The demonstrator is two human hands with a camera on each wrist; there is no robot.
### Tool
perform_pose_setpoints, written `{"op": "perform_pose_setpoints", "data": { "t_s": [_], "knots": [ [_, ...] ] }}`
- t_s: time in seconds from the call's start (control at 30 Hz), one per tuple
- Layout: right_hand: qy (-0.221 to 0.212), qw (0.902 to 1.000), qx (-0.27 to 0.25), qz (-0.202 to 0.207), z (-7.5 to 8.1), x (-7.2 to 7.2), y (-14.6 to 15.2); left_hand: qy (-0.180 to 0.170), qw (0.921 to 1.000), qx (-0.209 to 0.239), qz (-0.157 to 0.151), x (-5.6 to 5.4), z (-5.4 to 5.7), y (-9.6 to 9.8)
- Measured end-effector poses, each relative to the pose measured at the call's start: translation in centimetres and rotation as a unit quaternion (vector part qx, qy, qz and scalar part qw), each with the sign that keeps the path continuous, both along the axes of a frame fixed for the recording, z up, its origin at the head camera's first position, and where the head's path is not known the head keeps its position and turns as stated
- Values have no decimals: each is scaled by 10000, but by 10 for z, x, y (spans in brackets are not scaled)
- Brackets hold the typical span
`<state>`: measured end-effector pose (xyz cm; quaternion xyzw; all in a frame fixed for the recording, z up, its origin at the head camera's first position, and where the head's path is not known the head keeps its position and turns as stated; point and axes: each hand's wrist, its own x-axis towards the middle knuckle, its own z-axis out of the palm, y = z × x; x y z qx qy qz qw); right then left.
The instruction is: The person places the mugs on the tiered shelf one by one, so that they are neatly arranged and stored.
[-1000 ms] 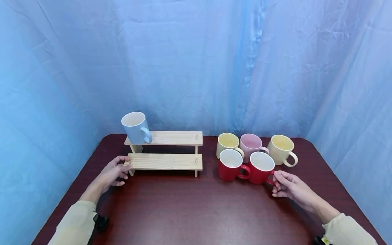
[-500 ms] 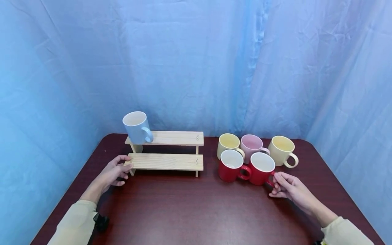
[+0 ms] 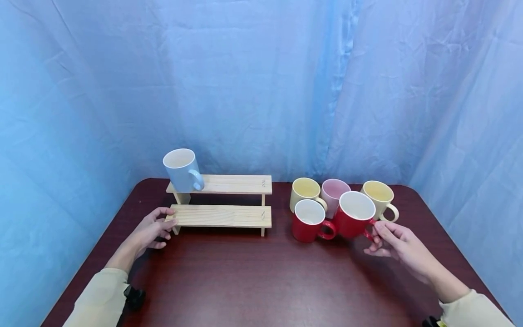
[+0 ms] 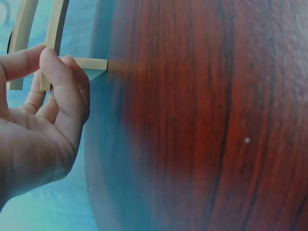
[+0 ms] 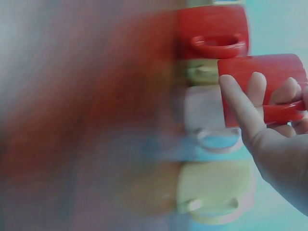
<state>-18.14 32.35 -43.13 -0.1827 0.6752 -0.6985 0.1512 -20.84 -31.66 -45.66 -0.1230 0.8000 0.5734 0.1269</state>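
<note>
My right hand [image 3: 402,247] pinches the handle of a red mug [image 3: 351,221] with a white inside, held up off the table and upright. In the right wrist view that red mug [image 5: 260,72] stands out above the others. A second red mug [image 3: 306,227] stands on the table just left of it. At the left, my left hand [image 3: 149,229] grips the left end of the lower board of a two-step wooden rack [image 3: 222,216]; the left wrist view shows thumb and fingers pinching the board [image 4: 54,33]. A light blue mug [image 3: 184,175] sits on the rack's upper step, at its left end.
Behind the red mugs stand a yellow mug [image 3: 300,202], a pink mug [image 3: 332,197] partly hidden by the held one, and another yellow mug [image 3: 382,200] at the right. The dark red-brown table [image 3: 245,281] ends at a blue curtain [image 3: 245,91].
My right hand has lifted the red mug by its handle, up and slightly right, from beside the other red mug. The left hand and the rack have stayed in place.
</note>
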Motion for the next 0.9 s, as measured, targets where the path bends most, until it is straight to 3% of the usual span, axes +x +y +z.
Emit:
{"op": "perform_pose_setpoints", "data": {
  "t_s": [0.23, 0.43, 0.9],
  "knots": [
    [244, 9994, -6, 239, 44, 2, -12, 23, 10000, 7, -27, 2, 0, -1],
    [179, 9993, -18, 340, 72, -3, -35, 14, 10000, -23, -12, 0, 0, 0],
    [-69, 9997, 207, 118, 89, -42, -121, -20, 10000, -89, 4, 2, 0, 0]
  ]
}}
